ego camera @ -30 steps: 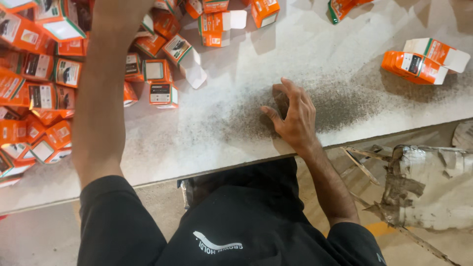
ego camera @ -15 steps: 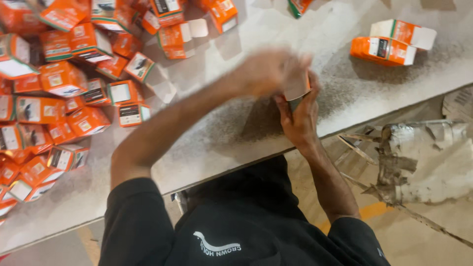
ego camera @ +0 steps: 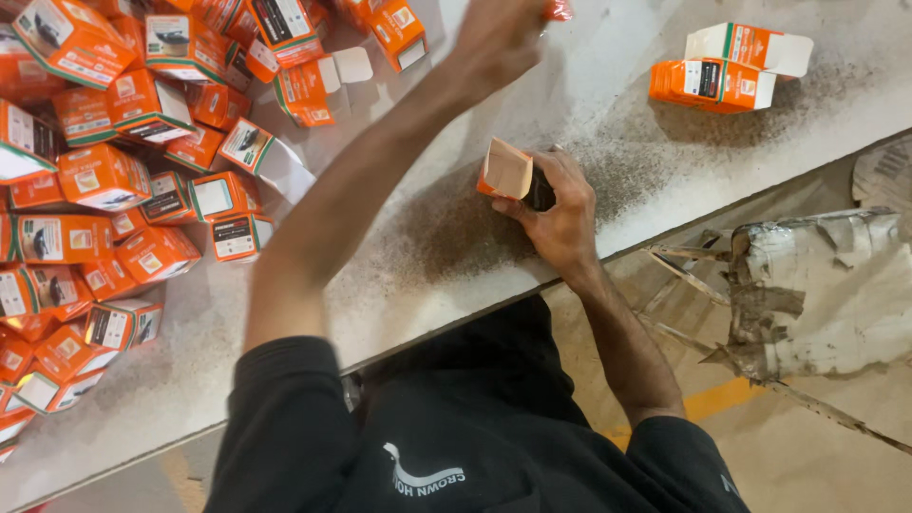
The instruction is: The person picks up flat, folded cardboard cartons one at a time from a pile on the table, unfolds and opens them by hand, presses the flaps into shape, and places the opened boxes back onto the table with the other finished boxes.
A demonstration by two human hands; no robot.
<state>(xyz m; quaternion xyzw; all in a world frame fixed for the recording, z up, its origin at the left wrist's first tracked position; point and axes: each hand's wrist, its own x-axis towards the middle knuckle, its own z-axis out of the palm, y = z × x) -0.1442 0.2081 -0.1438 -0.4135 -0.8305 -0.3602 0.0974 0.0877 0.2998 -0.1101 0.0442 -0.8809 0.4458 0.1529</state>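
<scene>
The right hand (ego camera: 560, 214) grips a small orange box (ego camera: 506, 171) with its flap open, holding it on the dusty tabletop (ego camera: 456, 247) near the front edge. The left hand (ego camera: 499, 33) is raised over the far side, closed on something orange (ego camera: 558, 9) at the frame edge. A heap of boxes (ego camera: 114, 180) lies left; two boxes (ego camera: 727, 71) lie far right.

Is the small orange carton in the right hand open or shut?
Open: the orange carton in the right hand shows its end flap raised, plain inner side visible.
</scene>
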